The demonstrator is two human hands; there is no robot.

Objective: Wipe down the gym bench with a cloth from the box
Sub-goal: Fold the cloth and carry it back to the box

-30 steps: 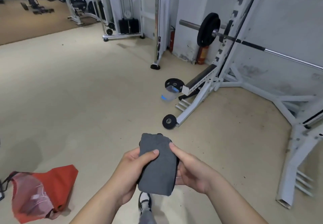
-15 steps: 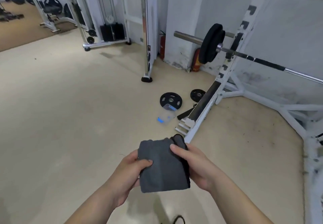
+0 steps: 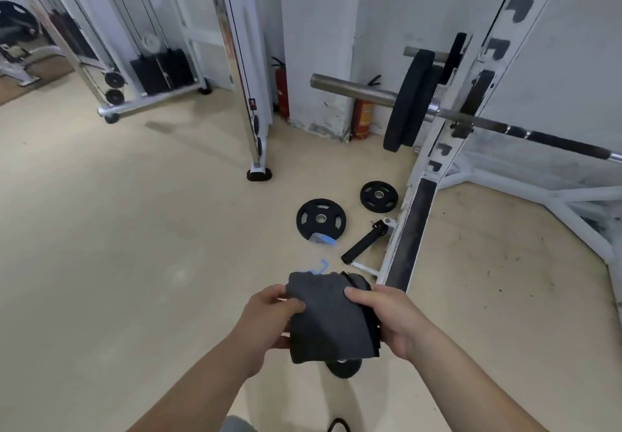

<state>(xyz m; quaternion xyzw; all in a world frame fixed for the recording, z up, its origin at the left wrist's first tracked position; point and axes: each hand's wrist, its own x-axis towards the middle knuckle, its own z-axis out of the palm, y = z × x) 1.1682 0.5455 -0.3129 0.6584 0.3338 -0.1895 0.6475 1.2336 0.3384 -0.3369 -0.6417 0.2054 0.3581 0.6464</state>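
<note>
Folded dark-grey fabric cloth (image 3: 323, 327) held over the beige floor (image 3: 134, 263) — left hand (image 3: 266, 317) pinching its left edge, right hand (image 3: 393, 324) gripping its right edge. A flat folded pad, clean face outward, should wipe best; bench not in view.

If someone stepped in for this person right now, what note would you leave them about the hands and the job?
Left hand: grips the left edge of the folded grey cloth, thumb on top.
Right hand: grips the cloth's right edge.
Clear plastic box with blue clips: on the floor ahead, beside a black weight plate.
Done: the cloth is out of the box and in both hands.
Left: reach the bench, which I cannot pick out in this view, and wipe it down.
</note>
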